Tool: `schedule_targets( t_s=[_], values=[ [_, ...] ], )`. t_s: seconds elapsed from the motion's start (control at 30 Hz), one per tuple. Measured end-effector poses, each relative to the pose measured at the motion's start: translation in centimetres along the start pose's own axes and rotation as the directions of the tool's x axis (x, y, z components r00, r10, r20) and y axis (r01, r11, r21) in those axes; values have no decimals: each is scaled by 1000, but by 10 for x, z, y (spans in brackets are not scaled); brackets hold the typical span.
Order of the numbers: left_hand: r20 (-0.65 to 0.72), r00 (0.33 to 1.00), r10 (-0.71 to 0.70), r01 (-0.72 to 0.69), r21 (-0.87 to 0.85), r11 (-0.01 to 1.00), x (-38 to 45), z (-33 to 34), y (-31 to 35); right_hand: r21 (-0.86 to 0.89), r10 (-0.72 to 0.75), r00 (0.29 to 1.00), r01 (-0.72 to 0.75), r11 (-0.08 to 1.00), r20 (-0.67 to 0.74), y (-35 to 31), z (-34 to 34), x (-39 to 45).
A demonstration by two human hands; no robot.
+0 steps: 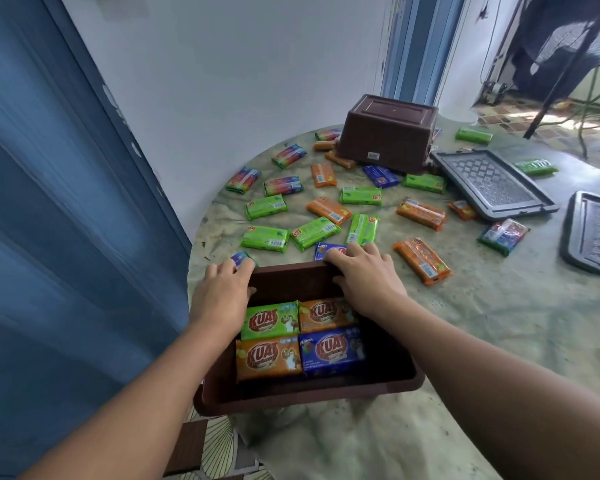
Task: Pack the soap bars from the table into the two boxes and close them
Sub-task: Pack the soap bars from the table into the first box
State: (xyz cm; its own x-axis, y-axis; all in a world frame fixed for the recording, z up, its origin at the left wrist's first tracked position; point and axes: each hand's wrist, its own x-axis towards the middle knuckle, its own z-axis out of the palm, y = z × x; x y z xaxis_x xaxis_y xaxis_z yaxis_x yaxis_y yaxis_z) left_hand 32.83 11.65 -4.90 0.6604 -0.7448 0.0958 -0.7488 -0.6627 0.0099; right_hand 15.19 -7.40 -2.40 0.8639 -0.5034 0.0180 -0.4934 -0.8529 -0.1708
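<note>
w/ both hands (222, 292) at it, near box (309, 393) holds 4 bars (331, 351).
</note>
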Motion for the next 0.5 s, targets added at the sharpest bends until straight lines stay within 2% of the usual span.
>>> schedule_targets(
  t_s=[0.23,0.4,0.5],
  values=[
    [-20,1000,-10,10,12,1000,-4,-2,3,-9,-18,1000,18,1000,13,1,-2,-1],
    [9,1000,-21,21,35,999,-6,-8,6,-13,-13,999,13,1000,35,2,-2,0],
    [41,997,-63,64,-9,998,-3,-17,11,-22,4,998,-3,1000,59,0,-2,2]
  ],
)
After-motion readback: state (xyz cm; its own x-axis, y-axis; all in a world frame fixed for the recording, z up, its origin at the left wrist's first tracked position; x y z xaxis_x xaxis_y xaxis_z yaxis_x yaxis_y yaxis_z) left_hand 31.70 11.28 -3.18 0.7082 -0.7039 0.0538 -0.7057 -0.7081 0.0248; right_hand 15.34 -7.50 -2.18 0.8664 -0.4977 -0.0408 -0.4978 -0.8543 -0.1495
